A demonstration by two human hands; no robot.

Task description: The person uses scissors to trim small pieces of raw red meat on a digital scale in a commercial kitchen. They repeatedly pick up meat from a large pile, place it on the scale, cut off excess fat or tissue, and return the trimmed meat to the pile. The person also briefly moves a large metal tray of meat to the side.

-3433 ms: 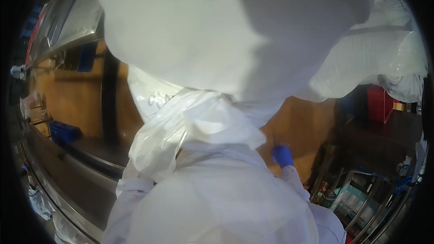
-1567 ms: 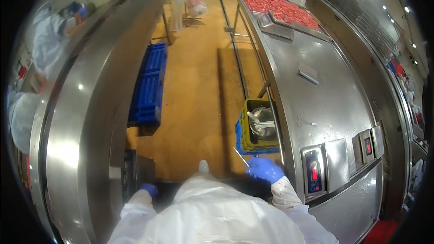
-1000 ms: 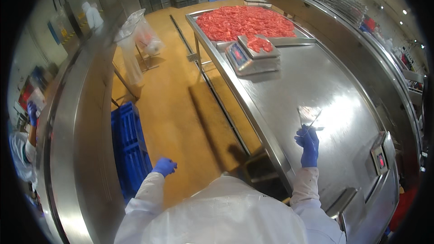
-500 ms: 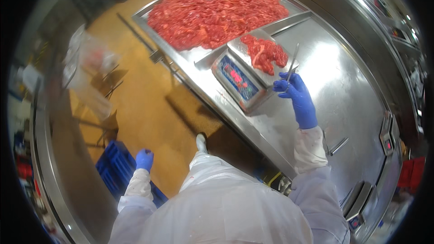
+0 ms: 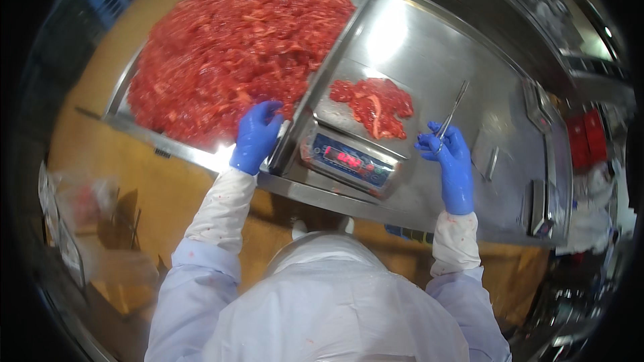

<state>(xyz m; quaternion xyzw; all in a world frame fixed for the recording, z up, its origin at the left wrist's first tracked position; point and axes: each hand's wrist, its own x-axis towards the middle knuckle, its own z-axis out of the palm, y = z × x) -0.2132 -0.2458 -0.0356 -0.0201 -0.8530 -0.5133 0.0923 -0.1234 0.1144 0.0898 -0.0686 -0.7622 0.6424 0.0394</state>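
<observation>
The left hand (image 5: 255, 137) is curving, fingers apart, at the heap (image 5: 235, 47), while the right hand (image 5: 453, 161) is pinching a tool (image 5: 453, 109), its tip pointing away, probably clearing the meat (image 5: 377, 105) sitting on the scale (image 5: 352, 162).

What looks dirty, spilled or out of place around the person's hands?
The white fabric sleeve behind the blue-gloved left hand is speckled with red, which stands out against the pale cloth. Otherwise, nothing looks clearly spilled or damaged.
</observation>
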